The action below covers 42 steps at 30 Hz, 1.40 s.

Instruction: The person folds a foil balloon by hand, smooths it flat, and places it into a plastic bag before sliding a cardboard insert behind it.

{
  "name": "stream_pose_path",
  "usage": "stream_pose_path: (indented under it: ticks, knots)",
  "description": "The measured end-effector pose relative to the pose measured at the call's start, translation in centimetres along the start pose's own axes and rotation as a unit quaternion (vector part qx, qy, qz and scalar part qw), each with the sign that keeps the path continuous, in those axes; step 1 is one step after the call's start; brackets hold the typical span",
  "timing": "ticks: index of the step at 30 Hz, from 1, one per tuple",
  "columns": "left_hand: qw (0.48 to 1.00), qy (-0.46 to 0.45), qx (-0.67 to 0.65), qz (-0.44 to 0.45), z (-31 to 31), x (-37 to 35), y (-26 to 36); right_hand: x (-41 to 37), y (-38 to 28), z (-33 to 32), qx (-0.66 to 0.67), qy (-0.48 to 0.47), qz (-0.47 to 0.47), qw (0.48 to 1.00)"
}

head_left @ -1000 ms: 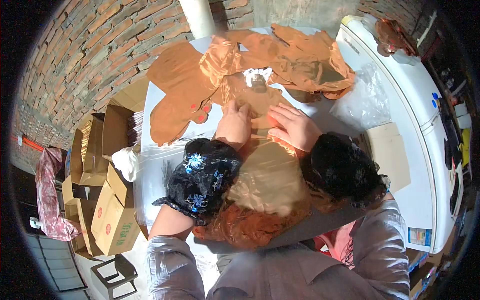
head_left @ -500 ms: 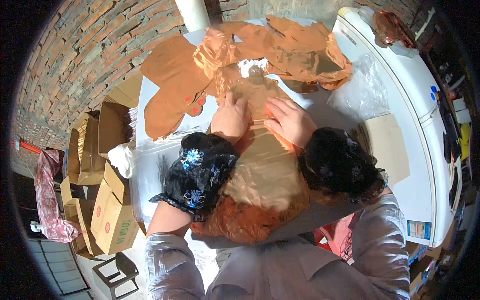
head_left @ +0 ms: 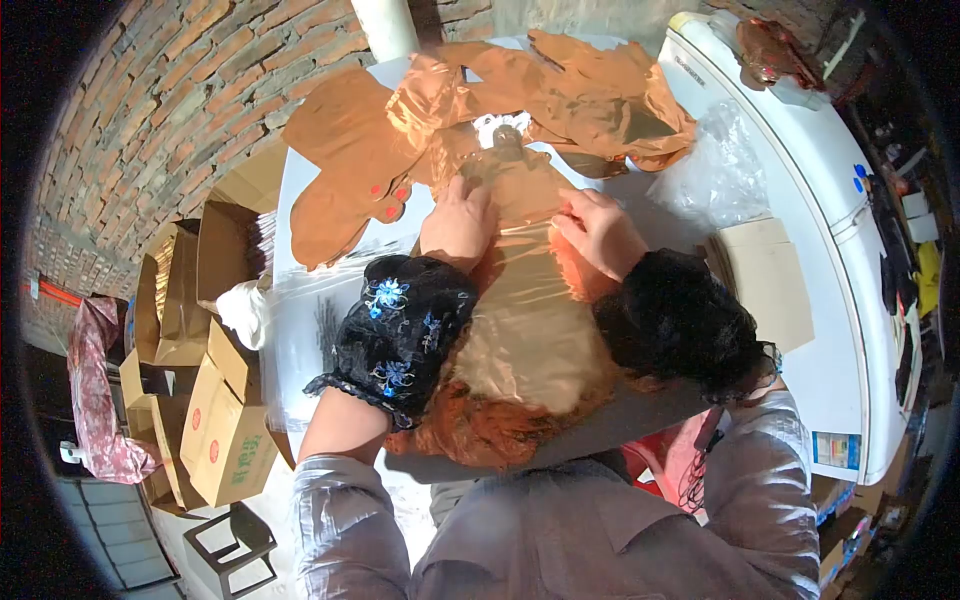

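Observation:
A flat, shiny orange-brown foil balloon (head_left: 530, 340) lies lengthwise in front of me, its near end crumpled at the table's front edge. My left hand (head_left: 458, 225) is at the left edge of its upper part, fingers bent and closed on the film. On the opposite edge, my right hand (head_left: 603, 235) pinches the film between thumb and fingers. A small tab (head_left: 507, 140) sticks out at the balloon's far end, beside a white patch. More brown foil pieces (head_left: 345, 125) spread across the back of the table, one with red spots.
The white table (head_left: 335, 290) carries clear plastic film (head_left: 725, 165) and a cardboard sheet (head_left: 765, 285) on the right. A white appliance (head_left: 860, 330) stands along the right side. Open cardboard boxes (head_left: 225, 430) and a dark stool (head_left: 232, 550) are on the left. A brick wall (head_left: 180, 120) rises behind.
My right hand has lifted slightly and its fingers have drawn together from lying spread on the foil to a pinch at its edge. My left hand stays nearly in place.

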State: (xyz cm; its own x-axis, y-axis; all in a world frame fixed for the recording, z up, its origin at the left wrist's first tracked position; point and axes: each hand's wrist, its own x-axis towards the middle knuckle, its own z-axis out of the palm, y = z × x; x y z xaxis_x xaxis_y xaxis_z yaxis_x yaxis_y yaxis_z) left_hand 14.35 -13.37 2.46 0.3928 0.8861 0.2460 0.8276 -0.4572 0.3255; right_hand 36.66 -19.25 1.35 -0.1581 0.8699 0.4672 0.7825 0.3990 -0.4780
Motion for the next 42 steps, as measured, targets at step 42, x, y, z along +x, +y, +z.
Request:
stream_pose_path:
  ticks: [42]
  knots:
    - [1.0, 0.021, 0.019, 0.009, 0.6, -0.1, -0.2, -8.0, -3.0, -5.7, 0.07, -0.1, -0.03, 0.992]
